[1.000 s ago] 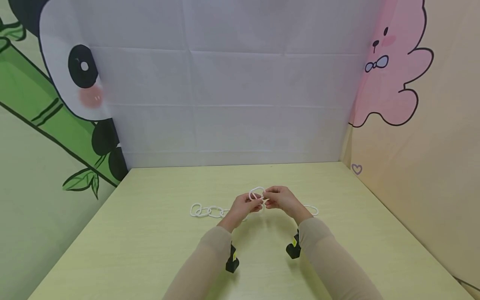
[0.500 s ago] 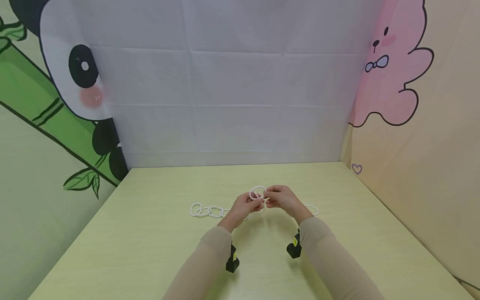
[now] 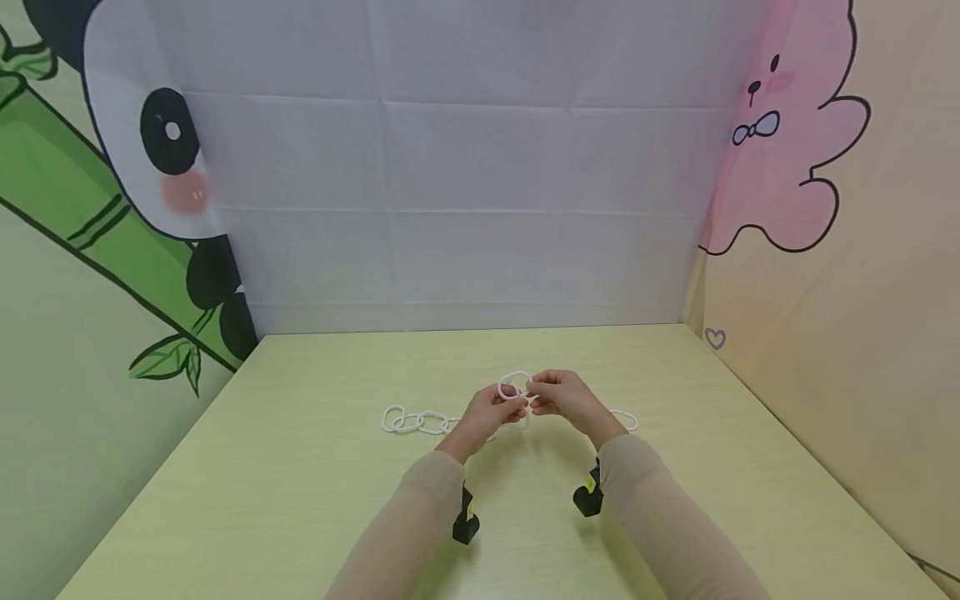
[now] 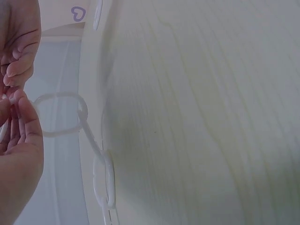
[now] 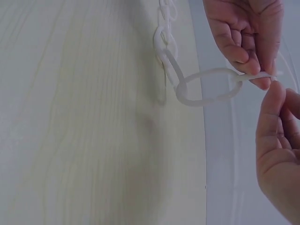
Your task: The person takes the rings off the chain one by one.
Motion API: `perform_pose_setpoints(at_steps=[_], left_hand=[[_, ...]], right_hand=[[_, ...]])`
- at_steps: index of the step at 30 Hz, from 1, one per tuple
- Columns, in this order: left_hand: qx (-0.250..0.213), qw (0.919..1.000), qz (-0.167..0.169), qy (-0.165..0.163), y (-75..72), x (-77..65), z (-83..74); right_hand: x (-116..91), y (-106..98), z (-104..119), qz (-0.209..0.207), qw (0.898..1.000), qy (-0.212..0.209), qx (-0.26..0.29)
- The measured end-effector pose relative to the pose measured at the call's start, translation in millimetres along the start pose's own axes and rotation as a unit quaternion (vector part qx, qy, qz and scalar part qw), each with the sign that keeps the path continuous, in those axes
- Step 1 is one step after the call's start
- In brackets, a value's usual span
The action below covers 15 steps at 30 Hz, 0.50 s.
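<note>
Just above the table, both hands work at a white chain link [image 3: 514,373]. My left hand [image 3: 487,417] pinches white links between thumb and fingers. My right hand [image 3: 572,403] pinches the link's right side, its fingertips close to the left hand's. In the right wrist view, a hanging oval link [image 5: 208,102] runs from the left fingertips down toward the table. The rest of the white chain [image 3: 420,422] lies on the table to the left. Fingers partly hide where the held links meet.
A separate-looking white link [image 3: 632,418] lies right of my right wrist. The pale wooden table [image 3: 262,500] ends at a white cloth backdrop [image 3: 465,208]. Painted walls stand at both sides. Black wrist cameras [image 3: 588,497] hang under the sleeves.
Both hands stay almost in place, fingertips still close together. The held link shifts only slightly between the fingers. The chain on the table has not moved.
</note>
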State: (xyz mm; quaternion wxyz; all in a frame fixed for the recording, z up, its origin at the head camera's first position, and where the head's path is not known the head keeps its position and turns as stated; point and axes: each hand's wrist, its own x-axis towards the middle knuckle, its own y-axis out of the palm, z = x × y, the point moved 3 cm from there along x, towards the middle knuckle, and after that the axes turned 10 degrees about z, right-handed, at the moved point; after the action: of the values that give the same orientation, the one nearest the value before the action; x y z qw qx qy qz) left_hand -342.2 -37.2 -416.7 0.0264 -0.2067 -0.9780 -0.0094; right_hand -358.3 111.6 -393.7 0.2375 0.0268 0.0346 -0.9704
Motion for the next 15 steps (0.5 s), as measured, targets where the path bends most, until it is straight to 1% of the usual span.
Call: perform_pose_setpoints(at_steps=[8, 12, 15], left_hand=[[0.009, 1.0, -0.003, 0.001, 1.2, 2.2, 2.4], [0.006, 1.0, 0.003, 0.004, 1.6, 3.0, 3.0], [0.002, 1.0, 0.008, 0.005, 1.9, 3.3, 3.0]], right_hand=[[-0.1, -4.0, -3.9, 0.009, 1.0, -0.003, 0.004], [0.6, -5.7, -6.0, 0.019, 1.0, -0.001, 0.018], [0.8, -6.2, -6.5, 0.027, 0.999, 0.001, 0.04]])
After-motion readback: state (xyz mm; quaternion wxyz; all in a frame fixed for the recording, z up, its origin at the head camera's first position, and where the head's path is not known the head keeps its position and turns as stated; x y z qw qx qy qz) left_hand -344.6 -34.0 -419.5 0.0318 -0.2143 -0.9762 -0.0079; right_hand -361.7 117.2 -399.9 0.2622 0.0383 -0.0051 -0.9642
